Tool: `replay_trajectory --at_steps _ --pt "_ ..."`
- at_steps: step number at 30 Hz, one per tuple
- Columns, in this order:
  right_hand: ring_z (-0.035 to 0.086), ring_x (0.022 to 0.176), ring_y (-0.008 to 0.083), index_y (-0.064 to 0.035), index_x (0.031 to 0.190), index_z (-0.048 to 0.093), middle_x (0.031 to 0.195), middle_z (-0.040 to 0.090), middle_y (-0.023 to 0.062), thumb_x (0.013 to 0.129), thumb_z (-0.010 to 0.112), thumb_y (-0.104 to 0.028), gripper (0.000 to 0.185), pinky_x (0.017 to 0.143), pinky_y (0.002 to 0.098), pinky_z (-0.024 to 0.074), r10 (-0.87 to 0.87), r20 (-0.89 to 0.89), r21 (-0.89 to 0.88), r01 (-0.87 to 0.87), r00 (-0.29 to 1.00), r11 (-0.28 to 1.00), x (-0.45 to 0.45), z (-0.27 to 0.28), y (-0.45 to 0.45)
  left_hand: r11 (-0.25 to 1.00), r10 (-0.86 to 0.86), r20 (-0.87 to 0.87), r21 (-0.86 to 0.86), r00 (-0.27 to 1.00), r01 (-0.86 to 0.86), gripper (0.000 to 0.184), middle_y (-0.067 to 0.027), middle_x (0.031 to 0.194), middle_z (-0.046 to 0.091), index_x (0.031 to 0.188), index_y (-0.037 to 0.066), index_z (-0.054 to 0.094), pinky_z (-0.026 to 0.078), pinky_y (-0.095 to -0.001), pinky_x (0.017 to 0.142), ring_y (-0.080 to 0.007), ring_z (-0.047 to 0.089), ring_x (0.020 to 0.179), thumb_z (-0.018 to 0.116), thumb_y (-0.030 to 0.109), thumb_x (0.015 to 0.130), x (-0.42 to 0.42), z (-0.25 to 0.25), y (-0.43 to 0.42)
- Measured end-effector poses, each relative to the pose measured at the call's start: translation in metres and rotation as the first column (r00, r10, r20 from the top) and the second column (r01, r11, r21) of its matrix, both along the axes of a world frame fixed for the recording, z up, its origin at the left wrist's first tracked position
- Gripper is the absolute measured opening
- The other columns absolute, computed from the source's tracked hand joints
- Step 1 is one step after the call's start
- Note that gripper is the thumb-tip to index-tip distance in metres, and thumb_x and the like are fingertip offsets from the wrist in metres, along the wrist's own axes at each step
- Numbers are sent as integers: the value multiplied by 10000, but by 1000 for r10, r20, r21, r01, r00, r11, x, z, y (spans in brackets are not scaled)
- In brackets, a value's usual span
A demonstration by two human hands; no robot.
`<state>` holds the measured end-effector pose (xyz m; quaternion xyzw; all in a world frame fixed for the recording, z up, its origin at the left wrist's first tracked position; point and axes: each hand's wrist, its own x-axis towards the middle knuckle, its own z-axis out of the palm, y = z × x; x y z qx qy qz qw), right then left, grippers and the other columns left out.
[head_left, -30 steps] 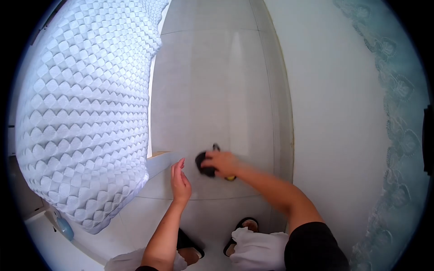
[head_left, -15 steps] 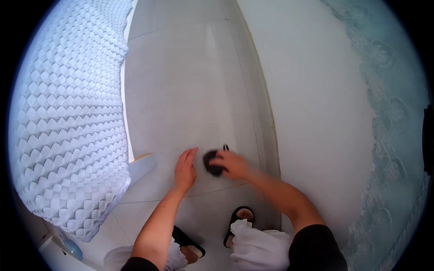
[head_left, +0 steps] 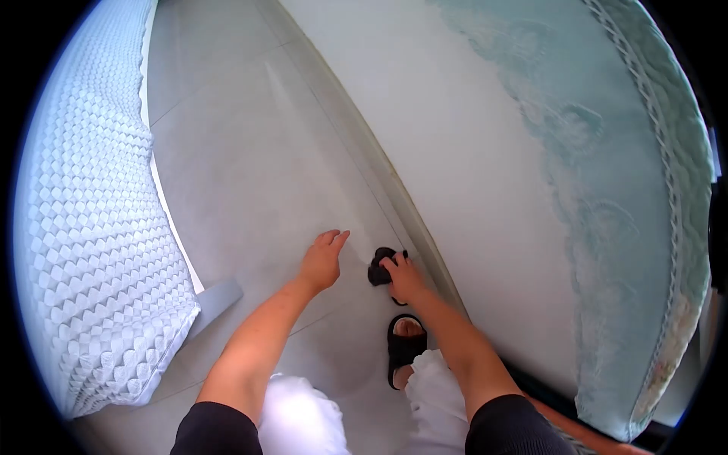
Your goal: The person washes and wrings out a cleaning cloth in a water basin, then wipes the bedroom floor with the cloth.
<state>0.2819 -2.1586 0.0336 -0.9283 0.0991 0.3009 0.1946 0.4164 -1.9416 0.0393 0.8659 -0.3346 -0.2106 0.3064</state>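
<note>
My right hand (head_left: 406,278) is closed on a small black object (head_left: 381,268) with rounded, pad-like parts, held low over the floor. A thin dark curved piece shows below the hand; the object's exact kind is unclear. To its left, my left hand (head_left: 322,262) hovers with nothing in it, fingers loosely stretched and apart from the black object. Just below my right hand is my foot in a black open-toed slipper (head_left: 406,341).
Grey tiled floor (head_left: 235,167) runs between a white quilted cover (head_left: 106,212) on the left and a pale hanging cloth with a green lace border (head_left: 576,129) on the right. A light grey leg-like piece (head_left: 216,303) sticks out under the quilted cover.
My view has turned and shifted. The black object and my right hand now appear nearer the hanging cloth and just above the slipper. My left hand remains empty.
</note>
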Motion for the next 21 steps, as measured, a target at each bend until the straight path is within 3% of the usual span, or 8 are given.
replay_trajectory --at_steps 3,6,7,10,13,16,20,21 --pt "485 1206 409 -196 1324 448 1301 474 172 779 700 -60 616 980 465 464 -245 -126 331 274 961 903 -27 -10 4 997 35 -46 -74 998 -38 615 -161 1385 490 1387 68 483 434 -421 1043 -356 457 1281 494 -124 803 -21 -3 0" --pt "500 1213 405 -171 1378 417 1344 479 195 793 692 -101 650 993 452 453 -766 -162 612 672 622 416 -47 -5 15 995 51 -40 -85 998 -54 613 -162 1384 494 1385 69 488 431 -424 1041 -348 453 1287 505 -113 800 -42 -13 9" --pt "479 1256 403 -156 1421 393 1425 435 204 816 720 -187 688 1009 443 440 -858 -106 539 754 503 376 -57 -14 13 995 56 -37 -80 998 -58 603 -163 1381 495 1382 65 490 430 -426 1042 -351 455 1282 507 -111 805 -49 -14 13" --pt "396 1342 418 -180 1488 333 1514 346 209 838 731 -284 770 1063 447 399 -772 419 222 770 478 598 -82 -10 18 992 82 -30 -98 996 -85 586 -169 1378 494 1383 63 486 427 -429 1044 -364 459 1269 505 -105 822 -65 -8 23" --pt "247 1429 437 -226 1550 228 1591 213 192 855 721 -331 859 1116 520 319 -468 388 29 497 794 867 -86 -2 47 976 96 -26 -193 995 -99 589 -174 1393 476 1401 67 466 420 -431 1051 -373 451 1274 488 -103 838 -74 2 35" --pt "123 1465 451 -256 1574 151 1632 85 164 876 693 -327 887 1126 624 227 -471 154 -59 484 868 873 -68 -8 56 960 109 -78 -252 991 -126 599 -176 1414 450 1423 74 441 411 -425 1061 -373 432 1294 473 -102 851 -83 14 49" --pt "113 1467 451 -269 1576 133 1641 48 141 915 620 -229 822 1104 670 197 -617 245 -136 656 748 742 -35 -42 50 946 150 -146 -266 978 -185 609 -173 1440 424 1443 77 418 397 -413 1075 -368 405 1324 473 -97 862 -95 19 75" --pt "137 1463 445 -271 1569 181 1639 99 121 898 597 -128 802 1094 668 215 -625 327 -125 689 708 714 -23 -46 58 951 136 -158 -257 978 -173 608 -174 1436 428 1440 76 423 396 -411 1076 -367 409 1322 477 -96 859 -95 23 81"
